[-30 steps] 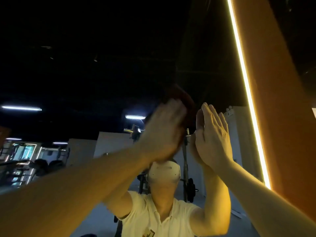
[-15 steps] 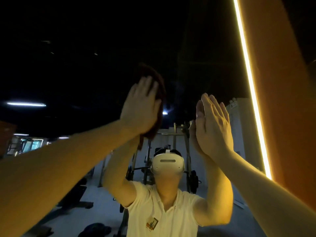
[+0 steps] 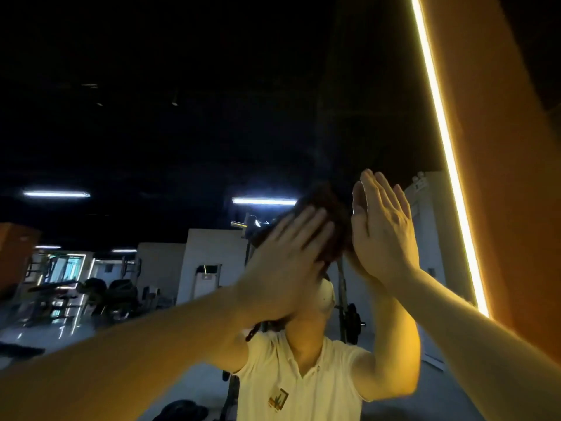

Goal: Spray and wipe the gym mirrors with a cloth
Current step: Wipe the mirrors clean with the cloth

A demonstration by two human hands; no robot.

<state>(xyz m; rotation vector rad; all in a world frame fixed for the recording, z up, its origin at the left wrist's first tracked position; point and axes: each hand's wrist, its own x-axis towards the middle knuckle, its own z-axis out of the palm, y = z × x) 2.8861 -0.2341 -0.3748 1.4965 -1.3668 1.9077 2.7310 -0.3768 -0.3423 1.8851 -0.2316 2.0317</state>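
Fingers: flat and slightly spread on left hand, nothing curled, just pressing dark reddish-brown bunched cloth onto big gym wall mirror.
Cloth spot: trapped between left palm and glass, top part poking out above the fingertips, right beside right hand, about head height on the reflection.
Wiping tip: even palm pressure, overlapping passes, working top down so no streaks get missed. Probably worth refolding to a fresh face once damp.
Bracing tip: right hand looks planted on the glass as a steadier, so likely leaving prints. Best to wipe that patch last, or brace off the glass.
Right fingers: straight, close together, pointing up, holding nothing, seemingly touching their own reflection.
Edge: glowing yellow LED strip and orange wall panel just right of right hand, so close to the mirror's border. Worth running the cloth right into that edge.
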